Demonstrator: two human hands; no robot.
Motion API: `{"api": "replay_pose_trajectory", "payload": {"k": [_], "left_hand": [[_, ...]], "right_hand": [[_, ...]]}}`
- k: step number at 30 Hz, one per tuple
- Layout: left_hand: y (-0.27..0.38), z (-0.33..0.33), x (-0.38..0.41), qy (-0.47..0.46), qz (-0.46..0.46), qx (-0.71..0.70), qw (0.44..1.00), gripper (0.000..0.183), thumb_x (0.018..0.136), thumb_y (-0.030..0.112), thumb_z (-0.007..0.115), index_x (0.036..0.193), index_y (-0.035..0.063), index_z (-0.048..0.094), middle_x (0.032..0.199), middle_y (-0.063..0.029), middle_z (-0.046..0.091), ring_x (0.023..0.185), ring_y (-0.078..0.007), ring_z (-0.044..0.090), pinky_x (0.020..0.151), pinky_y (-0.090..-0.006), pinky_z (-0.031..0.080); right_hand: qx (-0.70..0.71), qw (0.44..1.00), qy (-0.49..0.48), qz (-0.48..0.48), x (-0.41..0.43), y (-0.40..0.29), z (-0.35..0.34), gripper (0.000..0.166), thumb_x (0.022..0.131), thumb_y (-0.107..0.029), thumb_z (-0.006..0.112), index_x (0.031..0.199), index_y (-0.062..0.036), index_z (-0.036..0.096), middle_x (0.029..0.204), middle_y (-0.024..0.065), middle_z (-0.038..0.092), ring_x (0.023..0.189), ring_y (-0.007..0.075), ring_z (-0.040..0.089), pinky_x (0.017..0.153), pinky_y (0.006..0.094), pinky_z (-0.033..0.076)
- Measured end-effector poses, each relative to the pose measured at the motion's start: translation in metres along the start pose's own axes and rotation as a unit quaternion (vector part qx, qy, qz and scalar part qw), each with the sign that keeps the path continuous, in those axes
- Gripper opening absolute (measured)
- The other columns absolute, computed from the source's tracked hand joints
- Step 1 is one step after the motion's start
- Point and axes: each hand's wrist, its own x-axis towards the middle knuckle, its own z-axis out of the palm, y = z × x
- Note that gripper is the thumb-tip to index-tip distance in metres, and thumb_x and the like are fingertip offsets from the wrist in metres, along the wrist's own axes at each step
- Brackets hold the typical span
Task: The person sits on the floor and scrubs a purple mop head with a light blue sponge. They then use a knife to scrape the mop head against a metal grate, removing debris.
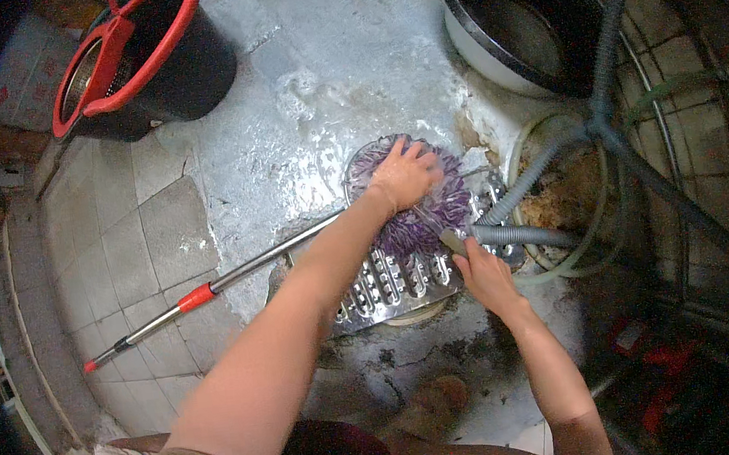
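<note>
A round mop head [402, 233] with purple and white strands lies on a slotted metal drain cover [372, 297]. My left hand [405, 179] rests on its strands with the fingers spread. My right hand [488, 277] grips a short greenish-grey tube-like piece [453, 243], its tip pointing at the strands; whether it is a hose end or a handle I cannot tell. Something clear, possibly water, runs from that tip onto the mop. A metal mop pole [273, 255] with red fittings slants down to the left from the mop head, passing beneath my left forearm.
A black mop bucket [199, 78] with a red rim and wringer stands at upper left. At upper right is a large tub [486, 55] with a dark rim. Grey corrugated drain hoses [608, 58] and a coiled pale hose [517, 149] lie at right. The concrete floor [317, 51] is wet.
</note>
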Motion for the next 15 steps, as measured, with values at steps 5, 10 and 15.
{"api": "replay_pose_trajectory", "payload": {"k": [5,10,15], "left_hand": [[-0.01,-0.009,-0.003,-0.069,-0.183,0.016,0.981,0.033,0.079,0.029,0.057,0.109,0.0141,0.057,0.129,-0.01,0.041,0.125,-0.0302,0.031,0.099,-0.056,0.025],[0.032,-0.02,-0.057,-0.084,0.095,0.001,0.992,0.057,0.071,0.036,0.064,0.12,0.0116,0.048,0.14,-0.0118,0.029,0.132,-0.032,0.02,0.103,-0.0566,0.021],[0.013,0.012,-0.032,-0.099,0.181,-0.127,0.97,0.039,0.061,0.02,0.07,0.095,0.0043,0.058,0.106,-0.0142,0.052,0.106,-0.032,0.044,0.09,-0.0412,0.038]], "right_hand": [[0.007,0.999,0.007,-0.047,0.0,-0.019,-0.003,0.025,0.089,-0.024,0.049,0.095,-0.0029,0.04,0.081,0.0206,0.061,0.07,0.041,0.059,0.058,0.0498,0.047],[0.0,0.999,-0.002,-0.046,-0.009,0.001,0.002,0.024,0.089,-0.025,0.049,0.094,-0.0032,0.04,0.077,0.0198,0.06,0.069,0.0404,0.06,0.056,0.0493,0.047],[-0.012,0.999,-0.006,-0.035,-0.007,0.0,0.002,0.025,0.089,-0.025,0.049,0.094,-0.0031,0.039,0.078,0.0204,0.061,0.069,0.0411,0.06,0.057,0.0506,0.046]]}}
